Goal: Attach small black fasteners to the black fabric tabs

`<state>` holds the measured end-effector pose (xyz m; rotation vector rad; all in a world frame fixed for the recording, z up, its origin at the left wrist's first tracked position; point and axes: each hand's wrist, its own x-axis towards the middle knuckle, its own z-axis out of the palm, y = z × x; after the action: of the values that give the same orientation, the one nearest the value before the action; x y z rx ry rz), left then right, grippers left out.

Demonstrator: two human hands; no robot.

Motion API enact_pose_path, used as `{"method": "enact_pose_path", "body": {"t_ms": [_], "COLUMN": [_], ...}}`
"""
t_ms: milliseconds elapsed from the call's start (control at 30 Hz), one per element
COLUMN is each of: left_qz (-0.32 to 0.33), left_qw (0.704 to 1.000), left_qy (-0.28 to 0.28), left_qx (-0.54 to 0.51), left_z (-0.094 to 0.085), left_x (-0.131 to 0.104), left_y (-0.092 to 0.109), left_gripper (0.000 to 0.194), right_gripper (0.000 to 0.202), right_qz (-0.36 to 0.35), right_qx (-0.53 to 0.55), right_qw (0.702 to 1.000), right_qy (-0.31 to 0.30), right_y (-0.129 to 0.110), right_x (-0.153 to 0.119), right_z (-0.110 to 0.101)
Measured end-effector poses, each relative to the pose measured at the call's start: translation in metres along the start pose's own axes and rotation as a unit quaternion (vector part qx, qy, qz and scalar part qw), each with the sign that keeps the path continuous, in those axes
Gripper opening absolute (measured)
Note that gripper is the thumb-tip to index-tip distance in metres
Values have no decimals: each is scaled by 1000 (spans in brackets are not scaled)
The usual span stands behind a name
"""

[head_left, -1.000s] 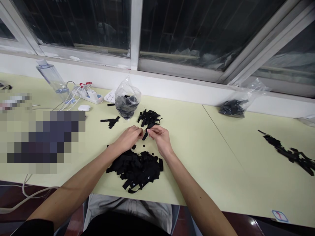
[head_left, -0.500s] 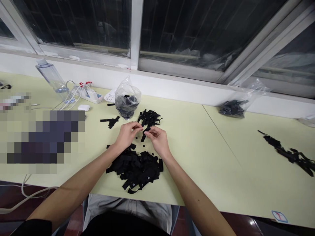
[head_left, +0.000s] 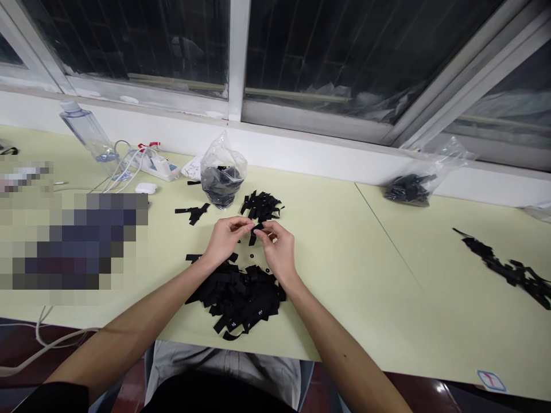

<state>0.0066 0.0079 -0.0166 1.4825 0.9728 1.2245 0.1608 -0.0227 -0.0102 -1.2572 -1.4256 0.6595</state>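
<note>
My right hand (head_left: 279,246) pinches a short black fabric strap (head_left: 253,237), whose lower end hangs down between my hands. My left hand (head_left: 224,238) is closed in a pinch, its fingertips against the strap's upper end; anything tiny between them is hidden. Small black rings (head_left: 252,256) lie on the table below my fingers. Nearer to me spreads a large heap of black straps (head_left: 241,295), a few with white marks. Just beyond my hands is a smaller pile of black straps (head_left: 262,205).
An upright clear bag (head_left: 222,178) of black pieces stands behind a few loose straps (head_left: 192,213). At left are a water bottle (head_left: 88,132), a power strip (head_left: 157,165) and a white case (head_left: 146,188). Rightward lie another bag (head_left: 408,188) and tangled black straps (head_left: 503,267).
My left hand has moved slightly right, bringing its pinched fingertips from beside the strap to its upper end. The strap now hangs more upright in my right hand.
</note>
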Motion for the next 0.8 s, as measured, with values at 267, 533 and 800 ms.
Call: {"method": "enact_pose_path", "body": {"t_ms": [267,533,800], "left_qz": [19,40,34], "left_qw": [999,994,990], "left_qy": [-16,-22,-34], "left_qx": [39,104,136], "left_z": [-1,-1,-3], "left_x": [0,-2,-1], "left_y": [-1,0,0], "left_gripper": [20,19,24], "right_gripper": [12,12,10], "right_qz": [8,18,7], "right_qx": [-19,-23,-29], "right_qw": [1000,999,1000], "right_qy": [21,20,-1], "right_y": [-3,0,-3], "right_x": [0,1,1], "right_z": [0,0,-1]}}
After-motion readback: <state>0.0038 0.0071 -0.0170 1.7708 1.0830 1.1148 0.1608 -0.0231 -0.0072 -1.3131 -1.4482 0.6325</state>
